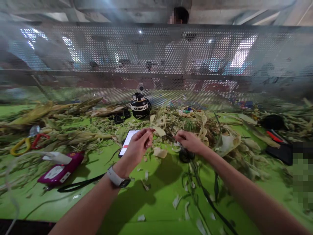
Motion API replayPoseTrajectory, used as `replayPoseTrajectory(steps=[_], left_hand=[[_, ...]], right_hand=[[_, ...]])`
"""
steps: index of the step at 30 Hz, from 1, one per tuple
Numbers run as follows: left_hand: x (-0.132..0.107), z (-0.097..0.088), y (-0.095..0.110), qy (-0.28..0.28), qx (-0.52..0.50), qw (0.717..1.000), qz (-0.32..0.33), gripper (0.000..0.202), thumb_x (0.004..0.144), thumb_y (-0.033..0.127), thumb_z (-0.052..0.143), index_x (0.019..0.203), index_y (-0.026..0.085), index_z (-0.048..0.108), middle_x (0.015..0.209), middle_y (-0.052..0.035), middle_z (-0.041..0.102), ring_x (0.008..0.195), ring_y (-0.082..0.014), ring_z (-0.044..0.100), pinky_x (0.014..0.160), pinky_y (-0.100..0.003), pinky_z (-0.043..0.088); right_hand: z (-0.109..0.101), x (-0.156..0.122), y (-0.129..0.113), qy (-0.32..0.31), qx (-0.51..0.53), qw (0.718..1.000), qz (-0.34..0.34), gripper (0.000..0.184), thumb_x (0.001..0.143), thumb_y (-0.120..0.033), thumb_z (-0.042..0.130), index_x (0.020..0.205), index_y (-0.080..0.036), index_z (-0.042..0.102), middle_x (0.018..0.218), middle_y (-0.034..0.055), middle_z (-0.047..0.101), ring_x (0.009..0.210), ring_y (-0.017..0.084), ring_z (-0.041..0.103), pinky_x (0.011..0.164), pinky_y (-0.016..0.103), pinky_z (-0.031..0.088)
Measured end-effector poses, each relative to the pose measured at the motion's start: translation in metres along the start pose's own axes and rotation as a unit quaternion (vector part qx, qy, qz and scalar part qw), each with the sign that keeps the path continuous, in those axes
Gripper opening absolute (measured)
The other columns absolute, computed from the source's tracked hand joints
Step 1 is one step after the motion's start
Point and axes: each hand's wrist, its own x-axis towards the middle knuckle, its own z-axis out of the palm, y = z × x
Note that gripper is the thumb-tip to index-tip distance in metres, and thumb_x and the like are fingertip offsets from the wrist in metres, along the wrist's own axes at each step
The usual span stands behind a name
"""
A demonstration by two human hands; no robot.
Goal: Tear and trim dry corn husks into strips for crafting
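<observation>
Okay, your left hand point(141, 142) pinches husk point(160, 132), likely to steady it; can't tell the grip in your right hand point(188, 141).

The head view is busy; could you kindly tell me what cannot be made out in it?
In the head view:
Right hand: anything it may pinch is too small to tell.
Phone: partly hidden by the left hand.
Person: body obscured by the perforated panel.
</observation>
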Motion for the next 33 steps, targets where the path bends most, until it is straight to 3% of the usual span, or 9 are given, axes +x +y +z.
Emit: replayPoseTrajectory(steps=[3,6,9,11,14,18,21,26,33], left_hand=[[0.017,-0.009,-0.017,0.088,0.079,0.993,-0.025,0.019,0.069,0.031,0.062,0.070,0.014,0.053,0.053,0.0062,0.045,0.043,-0.0042,0.035,0.041,-0.017,0.025],[0.019,-0.010,-0.026,0.097,0.155,0.983,-0.012,0.016,0.072,0.031,0.054,0.068,0.016,0.050,0.051,0.0067,0.043,0.043,-0.0058,0.035,0.042,-0.019,0.026],[0.014,-0.005,-0.028,0.086,0.267,0.960,0.021,0.016,0.077,0.030,0.047,0.069,0.017,0.049,0.052,0.0058,0.045,0.045,-0.0086,0.039,0.045,-0.021,0.030],[0.011,-0.001,-0.029,0.081,0.332,0.939,0.040,0.016,0.079,0.029,0.043,0.069,0.018,0.049,0.052,0.0051,0.045,0.046,-0.0102,0.041,0.047,-0.022,0.032],[0.009,0.001,-0.033,0.074,0.407,0.907,0.079,0.017,0.081,0.025,0.039,0.068,0.018,0.047,0.056,0.0034,0.047,0.051,-0.0119,0.044,0.051,-0.024,0.034],[0.008,0.001,-0.038,0.069,0.449,0.884,0.113,0.016,0.083,0.024,0.038,0.074,0.018,0.049,0.062,0.0010,0.052,0.057,-0.0137,0.049,0.055,-0.025,0.035],[0.006,0.002,-0.037,0.068,0.426,0.896,0.111,0.016,0.084,0.025,0.039,0.076,0.018,0.050,0.062,0.0011,0.053,0.056,-0.0135,0.050,0.054,-0.025,0.036],[0.004,0.007,-0.033,0.048,0.294,0.953,0.055,0.018,0.083,0.032,0.044,0.077,0.017,0.052,0.057,0.0039,0.052,0.052,-0.0117,0.051,0.051,-0.023,0.039],[0.001,0.011,-0.041,0.051,0.101,0.993,-0.028,0.026,0.072,0.038,0.060,0.086,0.016,0.059,0.080,-0.0015,0.063,0.075,-0.0144,0.060,0.066,-0.026,0.048]], right_hand=[[0.001,-0.003,-0.008,0.001,0.019,0.997,-0.077,0.026,0.088,-0.028,0.046,0.066,-0.016,0.052,0.085,0.0063,0.057,0.082,0.015,0.052,0.076,0.028,0.039],[0.002,-0.010,-0.025,-0.048,0.104,0.983,-0.145,0.026,0.090,-0.030,0.045,0.069,-0.016,0.053,0.114,0.0098,0.054,0.098,0.016,0.052,0.084,0.028,0.039],[0.010,-0.017,-0.038,-0.101,0.195,0.970,-0.107,0.029,0.093,-0.034,0.038,0.078,-0.017,0.055,0.094,0.0058,0.061,0.078,0.012,0.057,0.072,0.025,0.043],[0.016,-0.020,-0.043,-0.101,0.219,0.969,-0.061,0.030,0.093,-0.037,0.036,0.079,-0.017,0.054,0.076,0.0022,0.060,0.068,0.012,0.056,0.066,0.024,0.043],[0.024,-0.025,-0.050,-0.085,0.207,0.974,-0.031,0.031,0.093,-0.037,0.037,0.073,-0.017,0.050,0.068,0.0003,0.056,0.062,0.011,0.054,0.060,0.023,0.041],[0.029,-0.033,-0.065,-0.082,0.170,0.981,-0.049,0.029,0.092,-0.031,0.038,0.069,-0.018,0.048,0.062,-0.0014,0.051,0.057,0.010,0.048,0.056,0.022,0.037],[0.032,-0.035,-0.068,-0.077,0.208,0.975,-0.026,0.029,0.091,-0.030,0.037,0.065,-0.018,0.044,0.057,-0.0034,0.046,0.052,0.009,0.044,0.051,0.021,0.034],[0.039,-0.028,-0.054,0.002,0.207,0.977,0.052,0.028,0.085,-0.038,0.045,0.065,-0.019,0.040,0.057,-0.0054,0.041,0.051,0.008,0.038,0.047,0.020,0.028],[0.046,-0.022,-0.035,0.009,0.149,0.984,0.095,0.021,0.083,-0.035,0.049,0.097,-0.020,0.051,0.047,-0.0082,0.039,0.040,0.009,0.033,0.042,0.022,0.018]])
